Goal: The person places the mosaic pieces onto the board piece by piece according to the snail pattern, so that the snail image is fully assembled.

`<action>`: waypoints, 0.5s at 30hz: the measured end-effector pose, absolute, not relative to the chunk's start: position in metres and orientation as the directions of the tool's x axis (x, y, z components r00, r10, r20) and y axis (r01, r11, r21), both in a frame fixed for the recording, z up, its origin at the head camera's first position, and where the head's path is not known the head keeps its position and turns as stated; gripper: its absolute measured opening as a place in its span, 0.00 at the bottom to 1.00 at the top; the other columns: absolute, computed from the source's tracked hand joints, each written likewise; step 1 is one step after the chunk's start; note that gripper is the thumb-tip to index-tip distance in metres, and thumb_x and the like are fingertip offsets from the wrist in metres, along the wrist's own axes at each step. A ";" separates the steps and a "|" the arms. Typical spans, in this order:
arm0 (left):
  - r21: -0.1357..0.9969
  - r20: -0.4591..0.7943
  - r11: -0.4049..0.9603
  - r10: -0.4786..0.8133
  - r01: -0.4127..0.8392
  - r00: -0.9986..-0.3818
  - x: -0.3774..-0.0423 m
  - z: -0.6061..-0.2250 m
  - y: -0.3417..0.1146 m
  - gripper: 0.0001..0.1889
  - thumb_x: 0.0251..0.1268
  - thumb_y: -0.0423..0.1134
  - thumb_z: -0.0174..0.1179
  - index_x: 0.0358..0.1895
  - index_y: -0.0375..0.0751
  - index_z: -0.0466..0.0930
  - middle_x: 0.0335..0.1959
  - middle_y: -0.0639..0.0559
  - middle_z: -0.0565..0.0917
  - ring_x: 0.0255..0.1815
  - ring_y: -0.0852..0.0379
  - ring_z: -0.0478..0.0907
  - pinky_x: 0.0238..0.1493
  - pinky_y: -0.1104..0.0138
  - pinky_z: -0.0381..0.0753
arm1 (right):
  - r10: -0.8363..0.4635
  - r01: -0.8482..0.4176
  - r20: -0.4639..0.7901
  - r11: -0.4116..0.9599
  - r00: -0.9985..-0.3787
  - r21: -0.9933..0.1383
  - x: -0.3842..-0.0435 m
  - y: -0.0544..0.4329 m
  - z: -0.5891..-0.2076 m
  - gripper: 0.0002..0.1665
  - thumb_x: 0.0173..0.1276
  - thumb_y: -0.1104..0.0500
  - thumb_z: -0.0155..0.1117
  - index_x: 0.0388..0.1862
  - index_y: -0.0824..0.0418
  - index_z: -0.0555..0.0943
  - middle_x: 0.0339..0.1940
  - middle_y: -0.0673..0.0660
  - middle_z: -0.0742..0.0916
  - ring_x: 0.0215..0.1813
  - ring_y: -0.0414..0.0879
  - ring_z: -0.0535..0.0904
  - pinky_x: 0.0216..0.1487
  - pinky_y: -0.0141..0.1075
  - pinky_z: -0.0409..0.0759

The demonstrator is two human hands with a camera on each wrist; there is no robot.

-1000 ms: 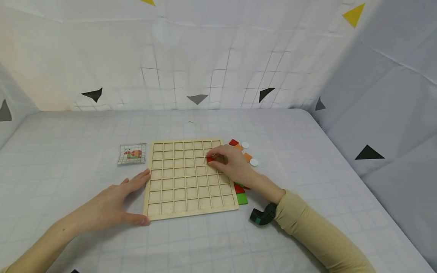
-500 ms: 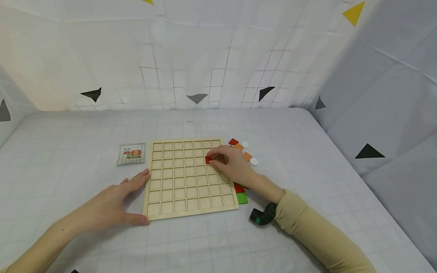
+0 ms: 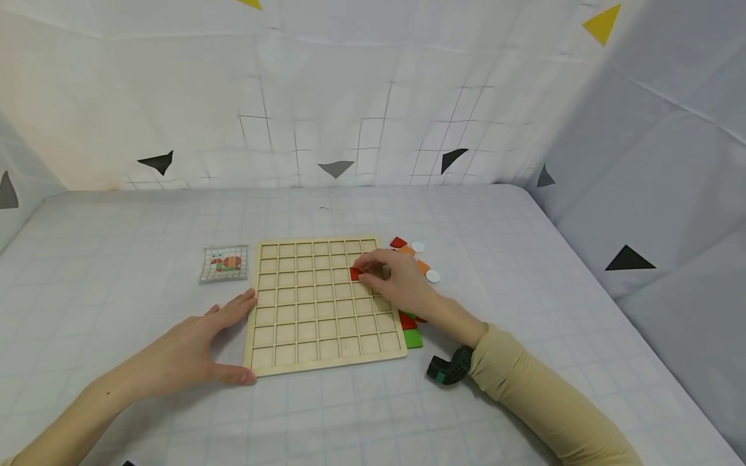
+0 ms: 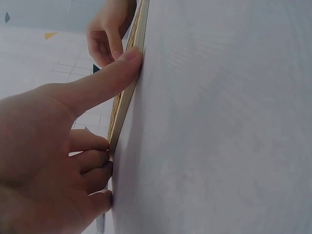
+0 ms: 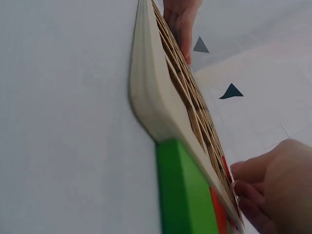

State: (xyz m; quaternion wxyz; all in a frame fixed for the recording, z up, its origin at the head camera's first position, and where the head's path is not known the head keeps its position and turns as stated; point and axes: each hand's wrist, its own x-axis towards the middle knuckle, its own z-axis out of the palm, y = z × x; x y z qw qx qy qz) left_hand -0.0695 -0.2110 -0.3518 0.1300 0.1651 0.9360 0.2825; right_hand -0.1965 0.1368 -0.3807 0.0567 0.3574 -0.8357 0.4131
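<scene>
With right hand (image 3: 399, 278), pinching flat red tile (image 3: 355, 274), unseen from left wrist, near square pale-wood board's (image 3: 307, 314) right edge; with spread left hand (image 3: 185, 353), touching left edge

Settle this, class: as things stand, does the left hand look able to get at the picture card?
Probably yes: the picture card lies beyond the left hand, beside the board, and nothing visible stands between hand and card; the hand need only leave the board's edge.

No readable text, no legible numbers or brands, wrist views perhaps too blurred
</scene>
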 end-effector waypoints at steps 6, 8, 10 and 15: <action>0.579 -0.139 0.778 0.389 0.243 -0.911 -0.069 -0.354 -0.210 0.62 0.39 0.76 0.67 0.80 0.55 0.54 0.82 0.54 0.54 0.73 0.19 0.54 0.66 0.29 0.58 | -0.503 -0.614 0.385 0.444 -0.774 -0.653 -0.201 0.158 -0.372 0.12 0.65 0.64 0.71 0.48 0.61 0.85 0.44 0.54 0.90 0.43 0.43 0.83 0.44 0.43 0.84; 0.581 -0.138 0.776 0.390 0.244 -0.910 -0.069 -0.354 -0.210 0.62 0.39 0.77 0.67 0.80 0.55 0.53 0.81 0.54 0.54 0.72 0.19 0.54 0.66 0.29 0.58 | -0.467 -0.572 0.359 0.475 -0.808 -0.669 -0.201 0.169 -0.369 0.12 0.65 0.63 0.71 0.48 0.59 0.85 0.44 0.52 0.89 0.43 0.42 0.82 0.42 0.43 0.83; 0.578 -0.138 0.777 0.392 0.247 -0.909 -0.069 -0.354 -0.210 0.62 0.39 0.77 0.66 0.80 0.55 0.53 0.81 0.53 0.54 0.72 0.19 0.55 0.66 0.29 0.59 | -0.435 -0.533 0.334 0.504 -0.836 -0.680 -0.200 0.181 -0.368 0.12 0.66 0.62 0.71 0.48 0.58 0.86 0.43 0.51 0.89 0.43 0.42 0.81 0.42 0.42 0.82; 0.575 -0.133 0.777 0.397 0.255 -0.908 -0.070 -0.353 -0.211 0.62 0.40 0.77 0.66 0.80 0.52 0.54 0.82 0.52 0.54 0.72 0.18 0.55 0.66 0.29 0.59 | -0.386 -0.506 0.333 0.573 -0.860 -0.645 -0.197 0.207 -0.370 0.14 0.65 0.61 0.72 0.50 0.58 0.85 0.45 0.52 0.89 0.46 0.46 0.82 0.51 0.46 0.82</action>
